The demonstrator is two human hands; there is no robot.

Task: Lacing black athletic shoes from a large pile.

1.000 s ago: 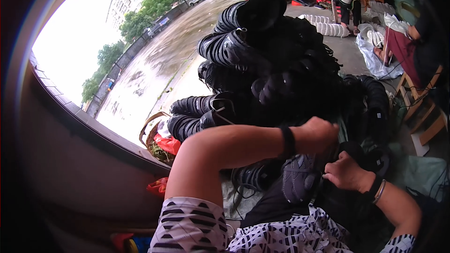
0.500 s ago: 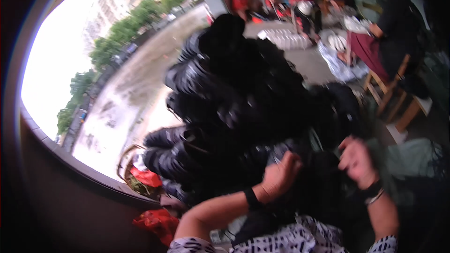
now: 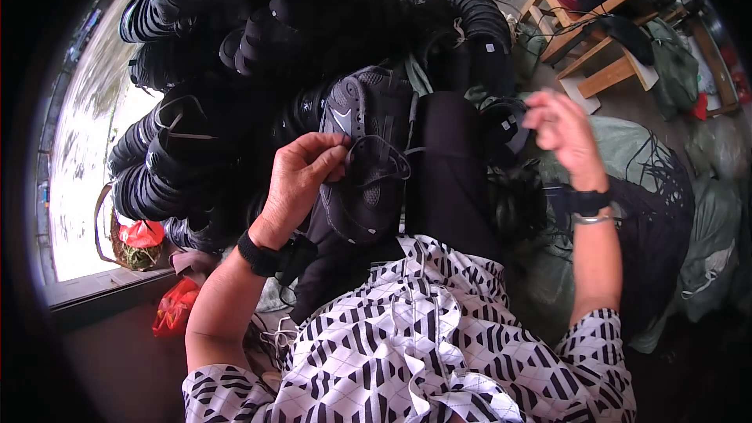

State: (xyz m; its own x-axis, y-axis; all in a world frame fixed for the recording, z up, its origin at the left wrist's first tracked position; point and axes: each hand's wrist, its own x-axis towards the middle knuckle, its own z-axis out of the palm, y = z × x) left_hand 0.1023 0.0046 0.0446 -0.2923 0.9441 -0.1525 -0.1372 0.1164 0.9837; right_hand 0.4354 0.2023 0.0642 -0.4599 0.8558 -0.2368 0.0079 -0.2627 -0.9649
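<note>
A dark grey shoe upper lies on my lap, on black cloth. My left hand pinches its left edge, where a dark lace loops across the top. My right hand is raised to the right of the upper, fingers loosely curled and blurred; I cannot tell whether a thin lace is in it. A bundle of black laces lies to the right of that wrist. Both wrists carry dark bands.
A big heap of bundled black shoe uppers rises ahead and to the left. A wooden stool stands at the upper right, with another person seated beyond it. Green sacks lie on the right. A basket with a red bag sits at the left.
The view has tipped down toward my lap. My left hand has come back from the heap and now grips the grey upper; my right hand has lifted out to the right.
</note>
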